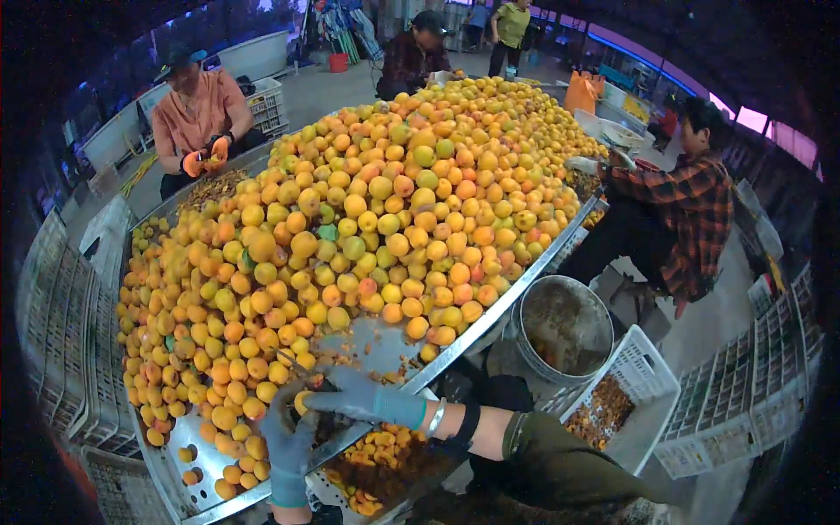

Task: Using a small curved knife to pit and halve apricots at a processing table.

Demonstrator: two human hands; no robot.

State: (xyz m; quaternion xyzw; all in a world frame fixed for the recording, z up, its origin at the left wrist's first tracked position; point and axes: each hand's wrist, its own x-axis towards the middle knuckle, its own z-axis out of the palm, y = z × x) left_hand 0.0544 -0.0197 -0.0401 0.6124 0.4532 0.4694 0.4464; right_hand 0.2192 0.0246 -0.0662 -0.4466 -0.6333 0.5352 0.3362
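Note:
My left hand (287,433) and my right hand (364,396), both in grey gloves, meet at the near edge of a metal table (371,341). Between their fingers sits a yellow-orange apricot (302,402), partly covered by the gloves. A thin dark stick-like thing (287,358) shows just beyond the fingers; whether a hand holds it I cannot tell. A large heap of apricots (367,216) rises behind the hands. Below the table's rim, under my right forearm, lie split apricot pieces (384,449) in a crate.
A dirty bucket (566,328) stands right of the table, beside a white crate (659,394) with brown bits inside. Stacked crates (62,328) line the left. People sit around the heap: one in orange gloves (205,161), one at the back (417,56), one in plaid (682,197).

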